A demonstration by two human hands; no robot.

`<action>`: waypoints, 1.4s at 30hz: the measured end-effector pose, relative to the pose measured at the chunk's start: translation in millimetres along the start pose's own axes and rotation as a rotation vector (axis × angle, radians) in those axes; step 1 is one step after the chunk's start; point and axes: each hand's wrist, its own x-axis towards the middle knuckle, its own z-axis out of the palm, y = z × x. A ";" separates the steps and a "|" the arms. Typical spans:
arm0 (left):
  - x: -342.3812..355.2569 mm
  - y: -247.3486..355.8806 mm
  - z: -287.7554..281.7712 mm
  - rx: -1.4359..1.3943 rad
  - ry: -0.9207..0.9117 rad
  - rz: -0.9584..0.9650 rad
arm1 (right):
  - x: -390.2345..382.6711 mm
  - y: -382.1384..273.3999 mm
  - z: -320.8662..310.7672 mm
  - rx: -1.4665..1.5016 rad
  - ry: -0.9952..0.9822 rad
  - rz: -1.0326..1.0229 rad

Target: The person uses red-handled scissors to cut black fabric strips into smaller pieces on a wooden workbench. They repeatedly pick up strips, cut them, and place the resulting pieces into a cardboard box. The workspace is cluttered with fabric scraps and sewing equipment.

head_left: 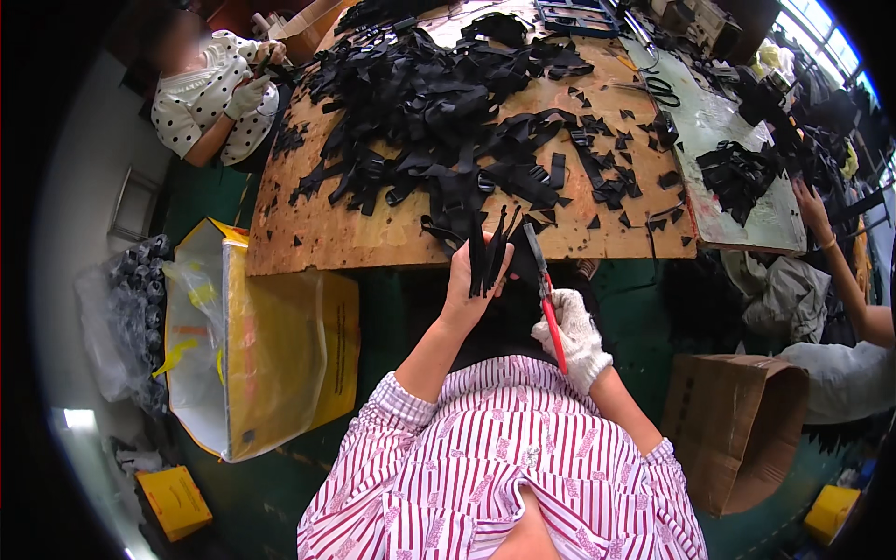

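Observation:
My bare left hand point(469, 274) is closed around a bunch of black webbing straps point(487, 254) at the table's near edge. Their narrow ends fan upward and hang over the fingers. In a white knit glove, my right hand point(573, 338) grips red-handled scissors point(552, 322), whose dark blades point up and away, just right of the straps. Whether the blades touch any strap I cannot tell. Beyond both hands, a large heap of black straps with plastic buckles point(420, 103) covers much of the wooden table point(308, 224).
Small black offcuts are scattered over the wood. A yellow-and-white bag point(280, 355) stands at the left, a cardboard box point(723, 420) at the right. Across the far left corner works a person in polka dots point(219, 93); another person's arm point(840, 261) reaches in at right. Black-handled scissors point(661, 89) lie farther back.

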 end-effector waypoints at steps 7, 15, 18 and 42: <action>0.1 -8.2 -2.2 -0.134 -0.022 -0.038 | -11.2 -3.1 0.4 0.068 -0.011 0.013; -4.4 -4.7 14.3 -0.132 -0.052 0.004 | -22.1 -15.1 -1.3 0.197 0.031 0.066; -3.6 -0.4 12.0 -0.382 -0.017 -0.228 | -24.4 -14.7 -5.4 0.131 0.037 0.010; 157.3 106.3 -58.3 -0.117 0.063 0.286 | 198.5 -196.6 -193.7 0.120 0.281 -0.319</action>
